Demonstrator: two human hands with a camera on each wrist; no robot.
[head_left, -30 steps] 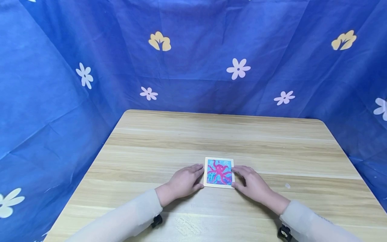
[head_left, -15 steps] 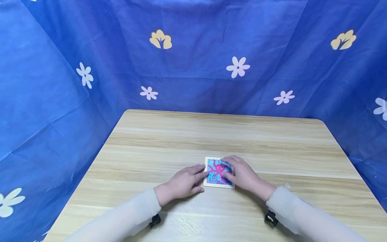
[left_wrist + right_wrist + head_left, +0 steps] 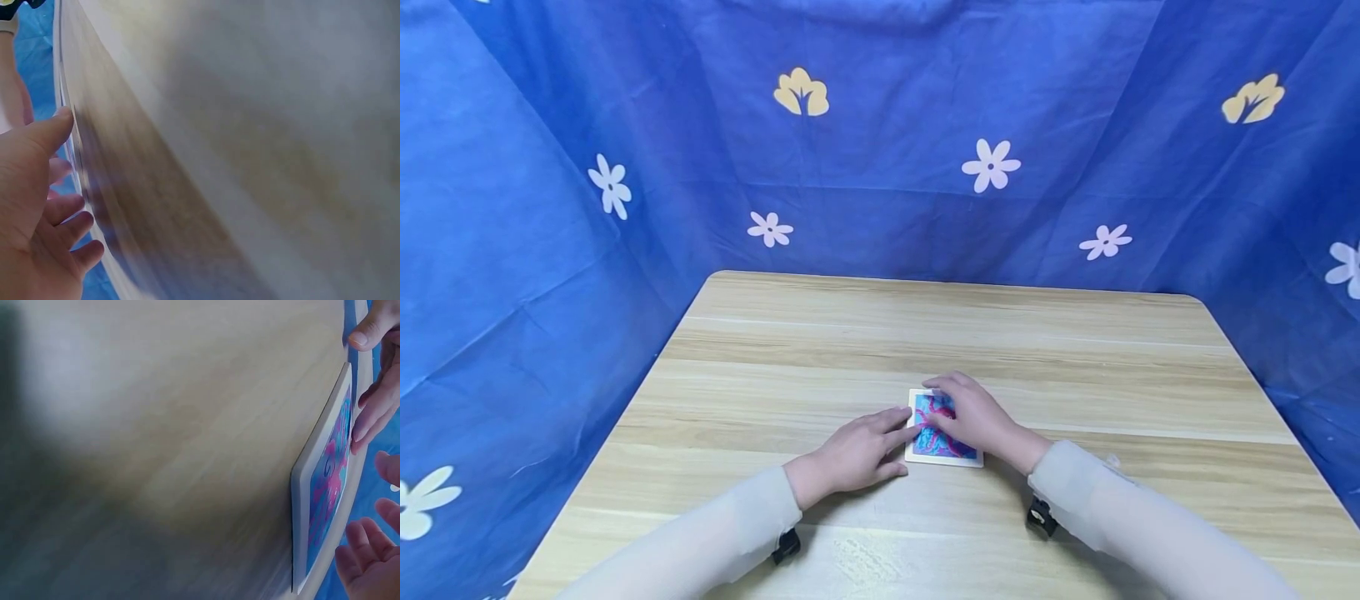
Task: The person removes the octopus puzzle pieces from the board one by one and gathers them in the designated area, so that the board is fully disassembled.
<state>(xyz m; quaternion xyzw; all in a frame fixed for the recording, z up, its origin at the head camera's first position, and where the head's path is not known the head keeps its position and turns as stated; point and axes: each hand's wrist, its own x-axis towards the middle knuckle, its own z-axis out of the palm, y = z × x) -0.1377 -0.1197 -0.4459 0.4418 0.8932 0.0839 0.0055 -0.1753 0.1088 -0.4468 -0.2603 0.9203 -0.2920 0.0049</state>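
A small square octopus picture puzzle (image 3: 938,451) in a pale frame lies flat on the table, pink on blue. My right hand (image 3: 976,418) is over its upper right part and hides much of the octopus. In the right wrist view those fingers are spread and loosely bent above the puzzle (image 3: 328,481), holding nothing; whether a fingertip touches is unclear. My left hand (image 3: 857,452) rests at the left side, fingers extended, fingertips at the frame's left edge. The left wrist view shows the left hand (image 3: 28,194) with relaxed fingers; the puzzle is not discernible there.
The wood-grain table (image 3: 820,333) extends all around the puzzle. Blue cloth (image 3: 880,150) with flowers hangs behind and at the sides. A small pale fleck (image 3: 1112,460) lies right of the puzzle, beside the right sleeve. Dark wrist cameras sit under both sleeves.
My right hand has moved left and away from me, from the puzzle's right edge to over the picture. Left fingers shifted slightly onto the frame edge. The puzzle stays in place.
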